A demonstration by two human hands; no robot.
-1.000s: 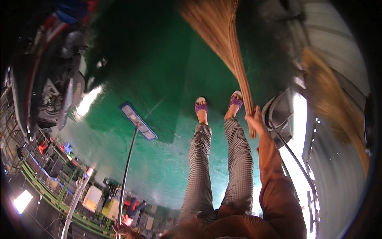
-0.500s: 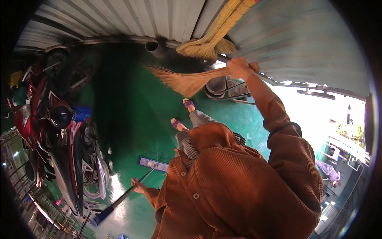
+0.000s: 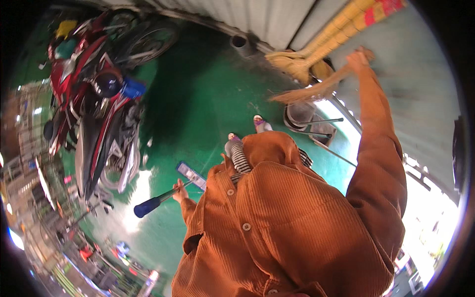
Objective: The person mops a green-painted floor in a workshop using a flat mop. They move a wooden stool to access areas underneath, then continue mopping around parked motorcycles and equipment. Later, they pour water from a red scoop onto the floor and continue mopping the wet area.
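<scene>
My right hand [image 3: 358, 59] is raised at the upper right, close to the pale wall, with its fingers closed round the short handle of a straw broom [image 3: 316, 91]. The bristles of that broom hang to the left, just below the yellow brooms [image 3: 330, 35] leaning on the wall. Low on my left side, my left hand [image 3: 179, 191] is closed on the pole of a flat mop [image 3: 193, 175]. A thick blue grip [image 3: 147, 207] ends that pole, and the blue-edged mop head rests on the green floor beside my legs.
Red and black motorbikes [image 3: 94, 123] stand at the left, a dark helmet [image 3: 107, 85] and blue cloth [image 3: 132, 88] on one. Long-handled dustpans [image 3: 302, 115] sit by the right wall. A grey pipe [image 3: 239, 41] stands near the back wall. My feet [image 3: 258, 120] are on the green floor [image 3: 208, 94].
The view has swung left. My right hand has carried the straw broom to the right and up along the wall, beside the yellow brooms. My left hand keeps the mop, its pole now more foreshortened.
</scene>
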